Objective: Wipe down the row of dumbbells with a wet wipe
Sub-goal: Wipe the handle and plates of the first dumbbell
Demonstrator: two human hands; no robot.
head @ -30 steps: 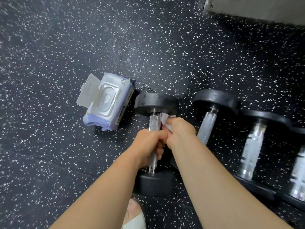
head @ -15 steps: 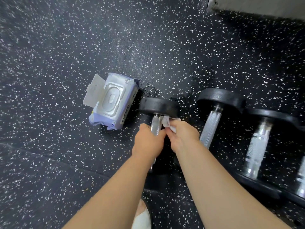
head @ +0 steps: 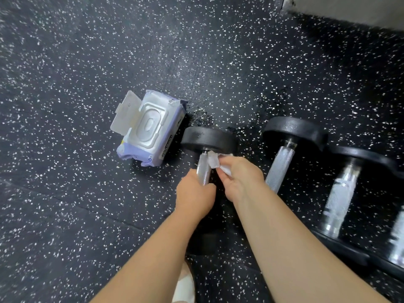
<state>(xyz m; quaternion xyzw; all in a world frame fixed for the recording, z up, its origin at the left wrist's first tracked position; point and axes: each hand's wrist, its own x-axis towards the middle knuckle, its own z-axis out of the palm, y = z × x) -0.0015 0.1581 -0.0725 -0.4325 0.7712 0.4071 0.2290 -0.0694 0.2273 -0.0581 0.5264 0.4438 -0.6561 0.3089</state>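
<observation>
Right at the bottom, the tip of a white shoe [head: 184, 287] peeks out between two bare arms. The arms reach forward and down to the first dumbbell [head: 207, 138], the one at the left end of the row. It lies on the floor [head: 87, 62] with one black end close to the person and the other black end farther away. The close end is mostly hidden under the arms.

The left hand [head: 194, 193] is wrapped tight around the shiny silver bar [head: 203, 169] of this dumbbell, at the near part of the bar. The right hand [head: 238, 178] is just beside it, on the right side of the bar. Its fingers and thumb pinch a small white wet wipe [head: 215, 161]. The wipe sticks out past the fingertips and touches the far part of the bar, right under the far black end.

To the right, the second dumbbell [head: 282, 162] lies beside the first. Then comes the third dumbbell [head: 341, 193]. A fourth dumbbell [head: 399, 232] is cut off by the edge.

A bit farther and to the left, a purple pack of wipes [head: 150, 130] lies flat on the floor, just beside the far end of the first dumbbell. Its white lid [head: 125, 115] is flipped open.

The floor is black with little white specks. In the far right corner is a grey ledge [head: 349, 9].
</observation>
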